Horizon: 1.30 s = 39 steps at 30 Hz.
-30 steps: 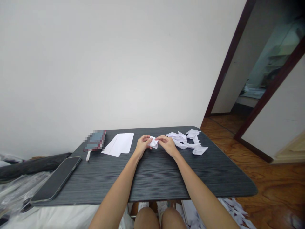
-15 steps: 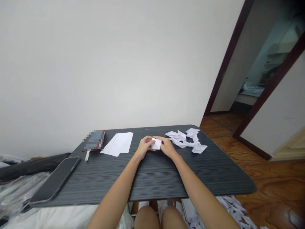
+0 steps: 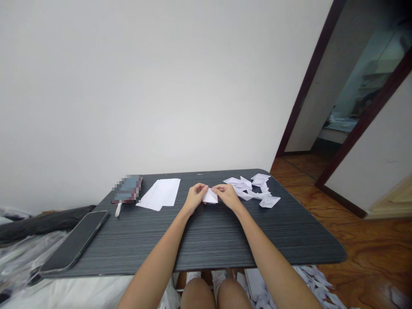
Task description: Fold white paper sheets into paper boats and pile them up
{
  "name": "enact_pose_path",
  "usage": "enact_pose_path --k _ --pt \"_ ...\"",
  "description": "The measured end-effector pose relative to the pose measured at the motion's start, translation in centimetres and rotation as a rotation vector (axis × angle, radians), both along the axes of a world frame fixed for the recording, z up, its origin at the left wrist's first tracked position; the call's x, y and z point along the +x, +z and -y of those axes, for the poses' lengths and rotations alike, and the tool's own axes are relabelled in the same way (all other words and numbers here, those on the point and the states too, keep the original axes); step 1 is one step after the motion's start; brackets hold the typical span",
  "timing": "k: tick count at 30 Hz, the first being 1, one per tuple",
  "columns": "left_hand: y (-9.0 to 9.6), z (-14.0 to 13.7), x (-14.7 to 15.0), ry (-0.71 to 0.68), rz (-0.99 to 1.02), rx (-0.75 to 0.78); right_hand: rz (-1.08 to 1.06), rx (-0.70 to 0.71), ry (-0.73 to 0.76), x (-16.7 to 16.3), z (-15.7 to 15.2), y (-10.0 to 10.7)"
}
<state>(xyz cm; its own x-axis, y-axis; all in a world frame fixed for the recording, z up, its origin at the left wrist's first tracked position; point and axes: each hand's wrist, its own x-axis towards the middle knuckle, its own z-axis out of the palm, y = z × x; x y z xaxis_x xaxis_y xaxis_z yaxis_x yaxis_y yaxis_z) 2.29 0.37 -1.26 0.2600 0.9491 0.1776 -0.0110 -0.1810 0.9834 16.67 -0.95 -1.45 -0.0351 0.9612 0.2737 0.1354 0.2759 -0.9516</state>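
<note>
A small folded piece of white paper (image 3: 210,196) is held between both hands above the dark table (image 3: 212,244). My left hand (image 3: 195,197) pinches its left side, thumb on top. My right hand (image 3: 226,195) grips the right side with thumb and forefinger near the upper edge. Fingers beneath the paper are partly hidden. Just right of my right hand lies a group of folded white paper pieces (image 3: 246,189). To the left of my left hand rest several flat white sheets (image 3: 164,193), overlapping one another.
A blurred-out, dark red-edged item (image 3: 128,189) with a white strap lies at the back left. A phone (image 3: 75,242) rests at the table's left edge. More folded papers (image 3: 313,281) are below the table at right. A white wall (image 3: 193,86) stands behind.
Both thumbs have shifted to the paper's upper edge. The paper's near edge now shows a fold and looks tilted, where before it was a flat-looking square.
</note>
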Motion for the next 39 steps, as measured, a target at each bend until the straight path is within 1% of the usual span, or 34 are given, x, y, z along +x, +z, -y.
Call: enact_pose_path --k 5,11,16,18,20,21,23,25,27,30,32,35,39 --pt "-0.1 -0.2 -0.1 0.115 -0.098 0.115 0.006 -0.027 0.035 -0.1 0.1 0.0" --pt "-0.4 -0.4 -0.3 0.171 -0.069 0.069 0.006 -0.028 0.024 0.0 0.2 0.2" --pt "-1.0 -0.9 -0.6 0.192 -0.068 0.104 -0.019 -0.108 0.085 -0.1 0.2 -0.2" --pt "-1.0 -0.9 -0.6 0.190 -0.071 0.086 -0.016 -0.123 0.083 -0.2 0.1 -0.4" --pt "-0.9 -0.6 -0.4 0.167 -0.060 0.005 -0.007 -0.103 0.011 -0.2 0.0 -0.5" --pt "-0.7 -0.3 -0.3 0.128 -0.046 -0.049 0.000 -0.084 -0.034 -0.2 -0.1 -0.5" --pt "-0.3 0.3 0.0 0.007 0.002 -0.149 0.018 -0.040 -0.104 -0.2 -0.1 -0.5" --pt "0.1 0.7 0.2 -0.082 0.054 -0.183 0.014 -0.023 -0.117 -0.2 0.0 -0.4" --pt "0.4 0.9 0.3 -0.115 0.101 -0.171 -0.045 -0.059 -0.056 -0.1 0.1 -0.2" --pt "0.4 0.8 0.2 -0.113 0.176 -0.130 -0.160 -0.179 0.130 0.1 0.4 0.1" --pt "0.2 0.6 0.1 -0.112 0.216 -0.120 -0.201 -0.246 0.210 0.1 0.6 0.2" --pt "0.1 0.6 0.1 -0.131 0.222 -0.110 -0.219 -0.276 0.196 0.0 0.7 0.2" --pt "0.1 0.7 0.1 -0.149 0.205 -0.086 -0.191 -0.234 0.150 0.0 0.6 0.0"
